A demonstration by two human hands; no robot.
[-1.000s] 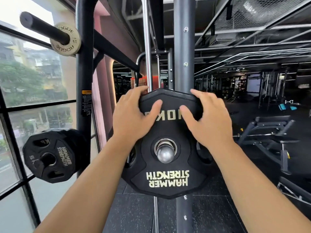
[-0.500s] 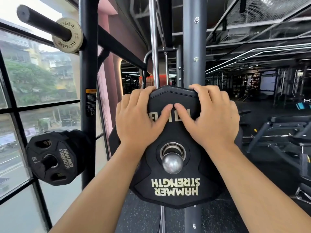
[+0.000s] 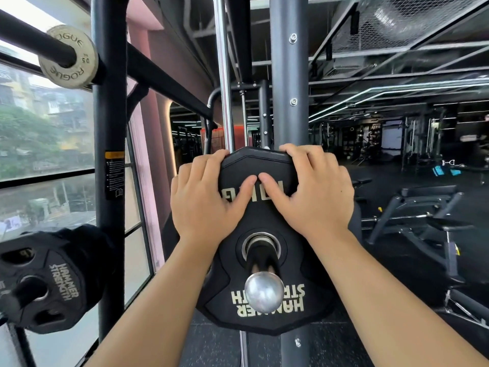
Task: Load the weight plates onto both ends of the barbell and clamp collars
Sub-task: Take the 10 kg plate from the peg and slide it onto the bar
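A black Hammer Strength weight plate [image 3: 264,321] hangs on the barbell sleeve, lettering upside down. The sleeve's chrome end [image 3: 263,290] sticks out toward me through the plate's centre hole. My left hand [image 3: 203,205] grips the plate's upper left rim, fingers curled over the top edge and thumb on the face. My right hand [image 3: 312,197] grips the upper right rim the same way. The two thumbs nearly touch at the middle of the plate. No collar is visible.
A black rack upright [image 3: 109,154] stands at left, another upright [image 3: 288,75] behind the plate. More black plates [image 3: 50,279] hang on a storage peg at lower left. A second bar with a small Rogue plate [image 3: 68,56] sits overhead left. Benches [image 3: 423,215] stand at right.
The plate has slid further along the sleeve, away from me, so more of the chrome end sticks out. Both hands stayed on its top rim and their thumbs came closer together.
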